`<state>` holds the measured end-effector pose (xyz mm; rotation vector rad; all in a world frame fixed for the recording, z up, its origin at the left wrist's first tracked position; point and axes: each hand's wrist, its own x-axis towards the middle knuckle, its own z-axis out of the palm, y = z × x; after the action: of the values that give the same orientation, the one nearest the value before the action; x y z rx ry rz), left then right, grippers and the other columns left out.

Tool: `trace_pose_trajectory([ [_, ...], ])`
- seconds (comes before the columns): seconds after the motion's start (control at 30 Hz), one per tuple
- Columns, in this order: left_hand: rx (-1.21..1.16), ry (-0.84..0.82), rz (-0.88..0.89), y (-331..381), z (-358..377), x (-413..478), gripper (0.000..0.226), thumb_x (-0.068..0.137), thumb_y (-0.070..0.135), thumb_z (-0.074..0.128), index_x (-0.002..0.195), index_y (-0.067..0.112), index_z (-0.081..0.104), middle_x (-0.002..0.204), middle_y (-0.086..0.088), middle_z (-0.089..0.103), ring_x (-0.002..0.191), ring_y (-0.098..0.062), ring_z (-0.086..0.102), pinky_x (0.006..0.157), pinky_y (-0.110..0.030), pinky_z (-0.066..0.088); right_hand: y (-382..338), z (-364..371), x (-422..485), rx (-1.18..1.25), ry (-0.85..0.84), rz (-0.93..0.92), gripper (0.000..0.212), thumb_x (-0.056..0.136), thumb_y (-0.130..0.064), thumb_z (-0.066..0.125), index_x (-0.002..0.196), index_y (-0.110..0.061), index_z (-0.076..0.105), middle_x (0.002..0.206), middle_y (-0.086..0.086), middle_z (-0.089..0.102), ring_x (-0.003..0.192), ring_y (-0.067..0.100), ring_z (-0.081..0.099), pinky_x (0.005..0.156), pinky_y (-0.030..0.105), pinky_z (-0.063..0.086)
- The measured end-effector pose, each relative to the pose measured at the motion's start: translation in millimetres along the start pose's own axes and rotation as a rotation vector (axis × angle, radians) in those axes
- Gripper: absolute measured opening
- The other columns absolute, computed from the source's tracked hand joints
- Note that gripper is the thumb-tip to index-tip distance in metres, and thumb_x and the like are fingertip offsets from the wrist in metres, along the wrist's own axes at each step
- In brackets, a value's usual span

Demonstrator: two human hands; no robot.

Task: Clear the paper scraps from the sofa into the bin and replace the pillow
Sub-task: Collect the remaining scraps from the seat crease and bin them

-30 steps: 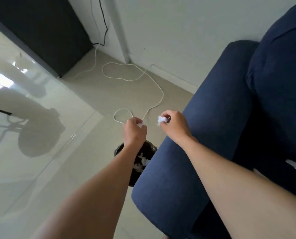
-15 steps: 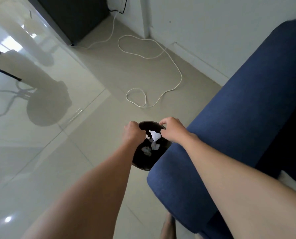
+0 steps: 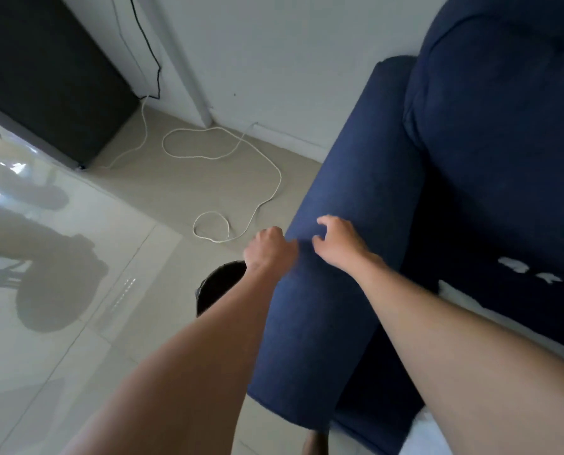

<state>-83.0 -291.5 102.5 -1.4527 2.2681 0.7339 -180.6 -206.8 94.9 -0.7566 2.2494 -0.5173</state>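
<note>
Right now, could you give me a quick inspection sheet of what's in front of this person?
Surface: blue sofa, armrest toward the camera; glossy tile floor beside it.
Job's things: black bin on the floor by the armrest, partly hidden by the left forearm; white scraps lying on the seat; pillow not clearly seen.
Clutter: nothing seen apart from the scraps.
Hands: left hand curled, contents hidden; right hand open and empty over the armrest.
Cables: white cord looped on the floor; black cable down the wall.
Surroundings: white wall; dark cabinet in the corner.
</note>
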Motion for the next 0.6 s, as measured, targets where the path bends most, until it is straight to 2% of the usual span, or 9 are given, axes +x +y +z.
trace_pose_trajectory([
  [0.1, 0.060, 0.038, 0.140, 62, 21, -20, 0.042, 0.095, 0.039, 0.046, 0.127, 0.015, 0.055, 0.129, -0.006, 0.057, 0.118, -0.029, 0.057, 0.089, -0.039, 0.047, 52, -41, -16, 0.015, 0.083, 0.058, 0.050, 0.092, -0.017, 0.050, 0.141, -0.010, 0.043, 0.156, 0.006, 0.033, 0.142, 0.026, 0.034, 0.112, 0.038, 0.034],
  [0.23, 0.165, 0.020, 0.314, 135, 57, -55, 0.045, 0.097, 0.039, 0.045, 0.133, 0.013, 0.051, 0.137, -0.005, 0.050, 0.131, -0.025, 0.045, 0.099, -0.043, 0.043, 123, -92, -49, 0.019, 0.178, 0.146, 0.046, 0.093, -0.018, 0.050, 0.138, -0.008, 0.046, 0.155, 0.007, 0.034, 0.139, 0.029, 0.038, 0.110, 0.037, 0.033],
  [0.37, 0.221, -0.027, 0.396, 199, 90, -89, 0.049, 0.097, 0.039, 0.045, 0.137, 0.012, 0.048, 0.144, -0.005, 0.045, 0.138, -0.023, 0.036, 0.105, -0.041, 0.037, 193, -133, -80, 0.022, 0.246, 0.218, 0.041, 0.092, -0.017, 0.050, 0.131, -0.005, 0.050, 0.153, 0.010, 0.037, 0.140, 0.028, 0.037, 0.111, 0.039, 0.032],
  [0.6, 0.250, -0.090, 0.468, 291, 148, -134, 0.049, 0.096, 0.039, 0.046, 0.137, 0.013, 0.047, 0.141, -0.005, 0.046, 0.135, -0.024, 0.038, 0.104, -0.042, 0.038, 294, -184, -122, 0.046, 0.294, 0.273, 0.034, 0.091, -0.016, 0.052, 0.120, 0.001, 0.052, 0.138, 0.017, 0.047, 0.127, 0.034, 0.048, 0.100, 0.044, 0.043],
])
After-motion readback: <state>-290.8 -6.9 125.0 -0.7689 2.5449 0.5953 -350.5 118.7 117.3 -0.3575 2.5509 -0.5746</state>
